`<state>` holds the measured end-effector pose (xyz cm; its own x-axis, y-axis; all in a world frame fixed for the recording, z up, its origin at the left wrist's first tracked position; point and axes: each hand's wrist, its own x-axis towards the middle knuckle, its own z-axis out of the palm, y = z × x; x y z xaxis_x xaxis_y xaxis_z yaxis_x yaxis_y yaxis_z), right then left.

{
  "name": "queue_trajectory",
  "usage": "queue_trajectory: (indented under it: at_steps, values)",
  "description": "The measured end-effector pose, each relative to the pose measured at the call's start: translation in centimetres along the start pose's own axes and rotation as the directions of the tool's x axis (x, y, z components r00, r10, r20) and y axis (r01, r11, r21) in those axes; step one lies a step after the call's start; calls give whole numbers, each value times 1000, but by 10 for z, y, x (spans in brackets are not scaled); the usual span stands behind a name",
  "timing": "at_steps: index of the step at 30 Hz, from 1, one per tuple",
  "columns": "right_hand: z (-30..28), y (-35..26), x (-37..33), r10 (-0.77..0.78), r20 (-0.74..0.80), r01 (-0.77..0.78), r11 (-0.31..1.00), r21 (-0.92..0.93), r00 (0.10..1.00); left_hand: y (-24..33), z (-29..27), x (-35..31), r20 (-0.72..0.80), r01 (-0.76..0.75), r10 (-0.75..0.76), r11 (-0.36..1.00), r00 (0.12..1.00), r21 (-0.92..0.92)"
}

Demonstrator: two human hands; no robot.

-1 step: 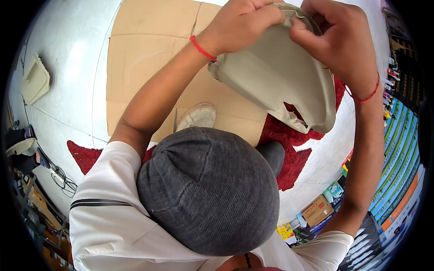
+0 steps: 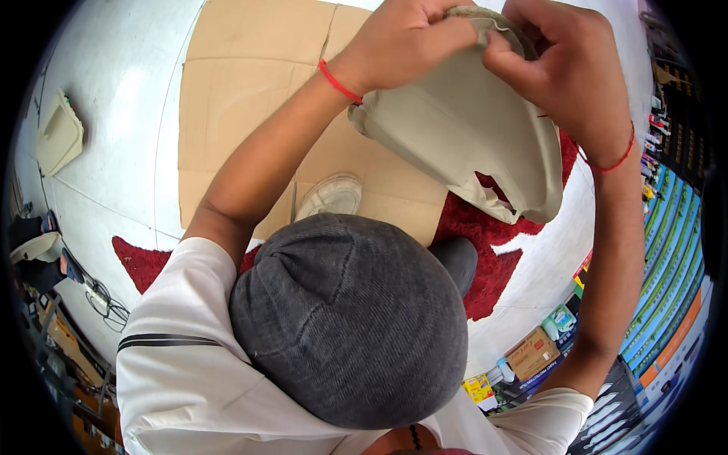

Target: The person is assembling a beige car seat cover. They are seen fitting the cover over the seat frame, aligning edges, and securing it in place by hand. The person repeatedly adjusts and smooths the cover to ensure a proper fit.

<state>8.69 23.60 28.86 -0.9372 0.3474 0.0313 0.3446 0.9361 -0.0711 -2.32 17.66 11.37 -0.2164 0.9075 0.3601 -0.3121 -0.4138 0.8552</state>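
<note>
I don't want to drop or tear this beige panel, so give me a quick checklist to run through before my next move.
1. Left hand grips the beige panel at its top edge: ok.
2. Right hand pinches the same top edge: ok.
3. Panel held in the air above the cardboard sheet: ok.
4. Panel intact: not ok, its lower edge is torn and ragged.
5. Foot in the white shoe rests on the cardboard: ok.
6. Grip firmness: cannot tell.

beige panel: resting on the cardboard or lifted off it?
Lifted. The beige panel is held up in the air, left hand and right hand gripping its top edge; the cardboard lies flat on the floor below.
</note>
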Motion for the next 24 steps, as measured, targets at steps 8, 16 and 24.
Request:
queue_trajectory:
  at_steps: [8, 16, 24]
  values:
    - [-2, 14, 7, 7, 102, -3, 999, -34, 995, 16, 3, 3, -77, 122, -114, 986, 990, 115]
    - [-10, 6, -1, 18, 156, -44, 986, 162, 988, 22, 2, -1, -57, 173, -167, 978, 984, 115]
    - [5, 23, -12, 97, 158, -150, 919, 364, 983, 27, 7, -5, -56, 146, -140, 982, 989, 121]
